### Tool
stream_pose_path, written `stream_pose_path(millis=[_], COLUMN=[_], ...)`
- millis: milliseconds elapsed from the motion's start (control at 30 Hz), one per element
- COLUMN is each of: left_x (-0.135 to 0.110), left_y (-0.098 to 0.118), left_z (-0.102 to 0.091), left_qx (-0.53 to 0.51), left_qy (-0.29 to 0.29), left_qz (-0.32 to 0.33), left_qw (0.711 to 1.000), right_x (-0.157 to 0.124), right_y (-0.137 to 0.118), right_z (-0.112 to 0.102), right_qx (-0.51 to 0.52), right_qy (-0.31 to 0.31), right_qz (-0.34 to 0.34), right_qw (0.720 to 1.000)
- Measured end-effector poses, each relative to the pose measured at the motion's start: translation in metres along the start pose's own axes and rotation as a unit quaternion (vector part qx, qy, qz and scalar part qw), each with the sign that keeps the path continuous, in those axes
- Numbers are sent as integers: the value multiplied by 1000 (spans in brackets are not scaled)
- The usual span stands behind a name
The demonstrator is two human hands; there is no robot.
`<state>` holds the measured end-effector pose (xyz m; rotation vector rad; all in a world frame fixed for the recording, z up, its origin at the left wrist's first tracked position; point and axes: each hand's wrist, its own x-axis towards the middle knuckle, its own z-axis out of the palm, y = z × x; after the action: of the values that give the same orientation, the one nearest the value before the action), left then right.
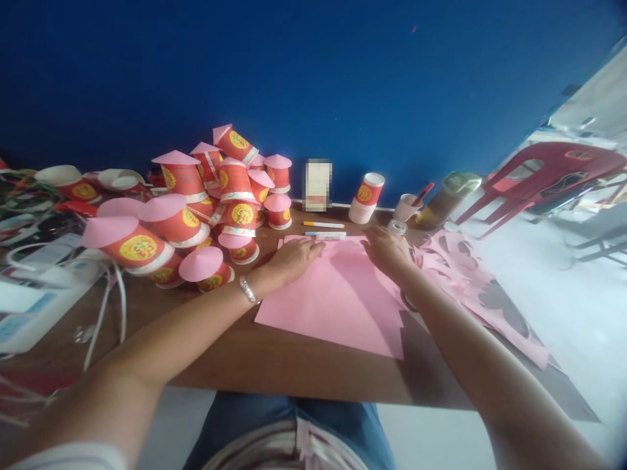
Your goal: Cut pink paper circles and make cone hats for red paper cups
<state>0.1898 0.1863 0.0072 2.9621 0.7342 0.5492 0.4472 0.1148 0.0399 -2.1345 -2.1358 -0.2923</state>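
Note:
A stack of pink paper sheets (333, 300) lies on the brown table in front of me. My left hand (298, 256) rests on its far left part, palm down with the fingers stretched out. At the far right corner, my right hand (386, 249) touches the paper with its fingers apart, though they are slightly blurred. Just beyond the sheets lie a white and blue marker (326, 235) and a yellow and white marker (324, 224). Neither hand holds anything that I can see.
Red paper cups with pink cone tops (140, 248) are piled at left. Behind stand stacked cups (366, 198), a small cup (407, 207) with a red pen, a tape roll (396, 227) and a bottle (448, 199). Pink paper scraps (470, 287) lie right; a red chair (553, 173) stands beyond.

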Motion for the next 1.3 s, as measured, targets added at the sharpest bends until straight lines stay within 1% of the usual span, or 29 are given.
stream_pose_path(millis=[67,133,200,233,333,400,467,533,567,600,633,700,767,833,900,1033,1200,1300], left_x=[4,2,-5,-10,-26,-38,-49,-61,-66,-71,-75,-83,-88,-93,-97,-104,-106,-107], left_y=[-3,-4,-3,-2,1,5,10,17,21,25,29,36,41,45,47,48,52,50], left_z=[-1,-2,-2,-2,1,4,7,4,1,-4,-10,-25,-40,-51,-58,-58,-52,-56], left_qx=[1,18,30,27,0,-9,-20,-42,-58,-74,-88,-100,-79,-25,24,87,88,68], left_qy=[-4,12,40,51,67,59,44,36,27,12,-9,-49,-63,-70,-67,-51,-46,-41], left_qz=[-15,-20,-13,-4,13,33,40,38,46,60,73,118,170,201,219,226,215,182], left_qw=[1000,1000,999,998,998,998,998,998,997,995,993,987,980,977,973,969,972,980], right_x=[-19,-37,-50,-55,-61,-61,-60,-60,-60,-61,-62,-65,-66,-67,-67,-67,-69,-72], right_y=[15,28,38,42,52,57,58,55,51,45,38,23,9,-2,-8,-13,-14,-15], right_z=[-6,-7,-4,-1,5,6,3,-2,-4,-6,-8,-10,-11,-12,-13,-13,-11,-11], right_qx=[-44,-87,-108,-113,-118,-105,-70,-22,0,18,28,36,30,18,13,23,33,36], right_qy=[-1,-19,-43,-59,-74,-58,-10,64,101,130,154,178,197,209,212,209,209,204], right_qz=[62,98,114,106,77,66,76,105,106,91,62,-11,-64,-99,-121,-137,-137,-137], right_qw=[997,991,987,986,987,991,995,992,989,987,986,983,978,973,970,968,968,969])
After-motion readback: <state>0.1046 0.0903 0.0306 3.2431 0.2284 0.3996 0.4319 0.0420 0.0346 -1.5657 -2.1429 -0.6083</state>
